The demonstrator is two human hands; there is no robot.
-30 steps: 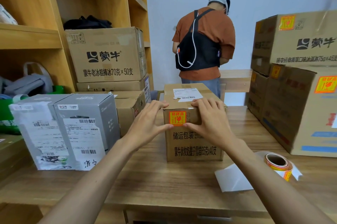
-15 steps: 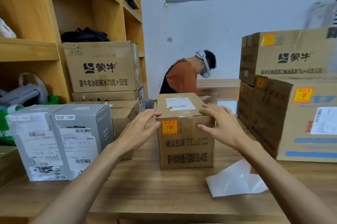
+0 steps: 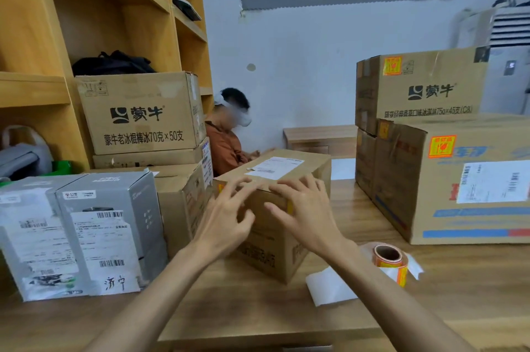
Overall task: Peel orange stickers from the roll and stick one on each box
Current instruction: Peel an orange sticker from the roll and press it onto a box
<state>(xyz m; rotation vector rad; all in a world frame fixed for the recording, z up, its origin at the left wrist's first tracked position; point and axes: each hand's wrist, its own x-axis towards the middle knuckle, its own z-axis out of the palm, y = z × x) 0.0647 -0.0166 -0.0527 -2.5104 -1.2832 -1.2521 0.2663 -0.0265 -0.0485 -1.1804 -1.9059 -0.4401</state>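
A small cardboard box with a white shipping label on top stands mid-table, one corner turned toward me. My left hand and my right hand lie on its near top edge with fingers spread and fairly straight, thumbs on the faces below. A sliver of orange sticker shows left of my left hand. The roll of orange stickers stands on the table to the right of the box, on white backing paper.
Two big cartons stacked at the right carry orange stickers. Grey boxes and brown cartons crowd the left beside a wooden shelf. A person sits behind the small box.
The small box has turned so that a corner faces me, and its stickered face has swung left. Both hands shifted from the box's sides to its near top edge. My view rose.
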